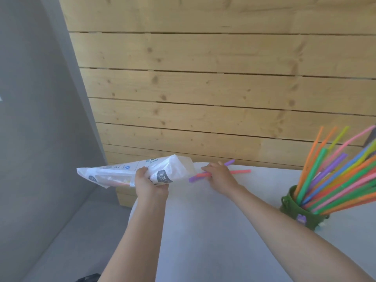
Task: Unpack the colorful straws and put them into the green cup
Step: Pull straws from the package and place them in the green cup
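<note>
A grey wall [30, 119] fills the 9 o'clock side of the view, with a grey floor [57, 237] below it toward 7 o'clock. Horizontal pine planks [203, 84] form the wall from 12 to 3 o'clock. A white table [213, 231] spreads from the centre down to 5 o'clock, its far edge lying close to the planks.

At about 9 o'clock from the table's centre, the left hand [149, 185] has its fingers curled around a crumpled white plastic bag [130, 169] printed with dark lettering; the bag sticks out past the table's left edge, and a trace of red shows inside it. Just to the right, toward 12 o'clock on the table, the right hand [220, 176] lies palm down with its fingers closed over a few loose straws [241, 171], purple and coral, whose ends poke out on either side of the hand, beside the bag's mouth.

At 3 o'clock, well apart from both hands, the green cup [299, 216] stands on the table, holding a fanned bundle of colorful straws [333, 176] in orange, green, pink, blue, purple and yellow, leaning toward 2 o'clock.
</note>
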Demonstrator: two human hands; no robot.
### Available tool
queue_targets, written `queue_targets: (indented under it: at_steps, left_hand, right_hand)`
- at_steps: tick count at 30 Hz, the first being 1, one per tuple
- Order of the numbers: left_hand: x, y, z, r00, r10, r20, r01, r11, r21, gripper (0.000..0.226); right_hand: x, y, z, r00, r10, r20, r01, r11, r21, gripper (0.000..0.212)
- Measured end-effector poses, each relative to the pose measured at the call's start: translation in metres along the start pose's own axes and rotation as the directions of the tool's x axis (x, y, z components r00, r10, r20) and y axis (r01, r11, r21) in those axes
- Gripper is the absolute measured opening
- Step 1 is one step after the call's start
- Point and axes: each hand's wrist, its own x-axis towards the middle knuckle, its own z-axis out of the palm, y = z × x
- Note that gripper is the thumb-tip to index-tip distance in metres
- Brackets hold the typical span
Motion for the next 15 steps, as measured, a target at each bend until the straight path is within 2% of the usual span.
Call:
queue_targets:
  at_steps: [7,11,15]
  left_hand:
    - [0.003,-0.004,-0.004,0.999,-0.028,0.034,0.027,0.999,0.036,0.004]
    - [-0.005,0.001,-0.003,0.998,-0.023,0.054,0.022,1.000,0.017,0.005]
    - [-0.019,0.000,-0.004,0.993,-0.037,0.109,0.035,0.999,0.020,0.007]
  right_hand:
    - [-0.016,-0.005,0.002,0.998,0.012,-0.055,-0.018,0.993,-0.115,0.018]
    - [-0.028,-0.021,-0.032,0.994,0.074,-0.081,-0.073,0.997,0.004,0.016]
    - [-0.041,-0.034,-0.079,0.992,0.126,-0.016,-0.127,0.992,-0.018,0.013]
